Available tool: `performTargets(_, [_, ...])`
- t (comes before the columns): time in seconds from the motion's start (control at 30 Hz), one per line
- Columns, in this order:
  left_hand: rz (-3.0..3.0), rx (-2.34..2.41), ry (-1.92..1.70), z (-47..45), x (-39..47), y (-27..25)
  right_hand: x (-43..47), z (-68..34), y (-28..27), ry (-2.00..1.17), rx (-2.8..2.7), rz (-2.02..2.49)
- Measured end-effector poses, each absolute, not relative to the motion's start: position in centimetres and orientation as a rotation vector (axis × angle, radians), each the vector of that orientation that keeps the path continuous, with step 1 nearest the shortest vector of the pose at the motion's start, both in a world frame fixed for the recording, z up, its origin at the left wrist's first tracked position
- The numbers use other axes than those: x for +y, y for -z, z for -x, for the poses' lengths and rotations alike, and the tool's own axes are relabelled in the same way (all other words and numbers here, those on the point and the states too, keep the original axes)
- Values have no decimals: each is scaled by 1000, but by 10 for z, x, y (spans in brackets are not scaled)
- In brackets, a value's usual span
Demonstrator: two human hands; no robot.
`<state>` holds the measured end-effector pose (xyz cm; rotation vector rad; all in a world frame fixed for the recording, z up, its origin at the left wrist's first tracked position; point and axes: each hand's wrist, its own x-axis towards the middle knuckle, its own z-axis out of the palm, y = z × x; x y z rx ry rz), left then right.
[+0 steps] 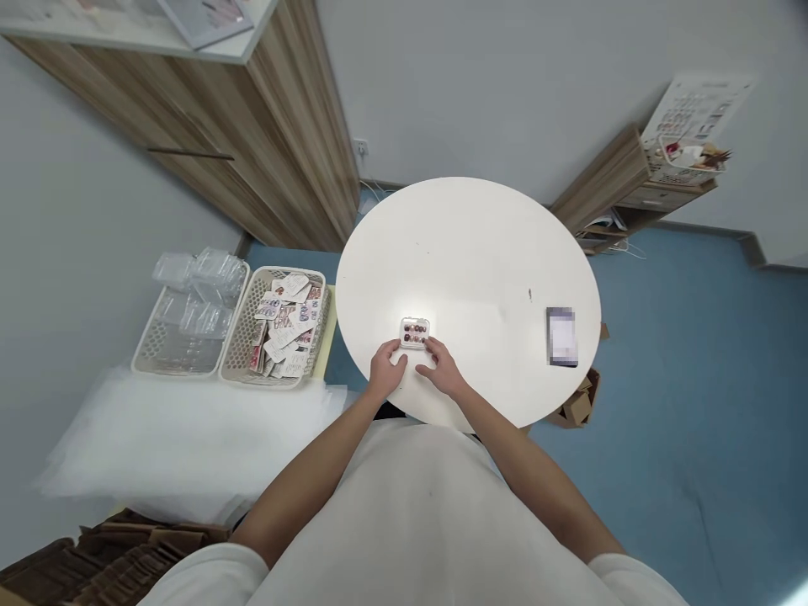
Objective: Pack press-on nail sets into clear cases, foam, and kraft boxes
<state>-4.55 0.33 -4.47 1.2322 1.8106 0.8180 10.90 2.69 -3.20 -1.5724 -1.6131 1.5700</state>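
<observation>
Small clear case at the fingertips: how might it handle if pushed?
The small clear case is probably light, being little. Seemingly flat on the white table, it would likely slide, not tip. Its crisp, boxy outline suggests stiffness.

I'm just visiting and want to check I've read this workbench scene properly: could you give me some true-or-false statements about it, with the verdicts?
1. A small clear case lies on the round white table. True.
2. The left hand is inside a basket. False: it is at the case's left side.
3. The right hand is at the case's right side. True.
4. The case holds one single row of small pieces. False: they sit in two rows.
5. Two white baskets stand to the left of the table. True.
6. A dark-edged rectangular item lies on the floor. False: it is on the table, towards its right edge.
</observation>
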Motion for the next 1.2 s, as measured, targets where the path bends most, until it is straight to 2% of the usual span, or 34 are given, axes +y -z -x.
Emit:
performTargets(0.17, [-1346,1728,-738,-24,-10,38,2,-191,30,-1462,-1588,1611])
performTargets(0.37, [-1414,1692,-640,-83,-29,44,-17,-258,45,-1510,-1571,1631])
performTargets(0.63, [-1453,1782,-536,-95,-53,52,-26,-269,51,-1502,-1752,1591])
performTargets(0.8, [-1759,1813,-435,-91,-56,51,-35,-262,52,-1388,-1760,1655])
performTargets(1.03, [-2198,1552,-195,-81,-44,48,-65,-252,52,-1622,-1222,1747])
performTargets(1.2, [-2262,1532,-138,-76,-38,47,-56,-233,55,-1592,-838,1716])
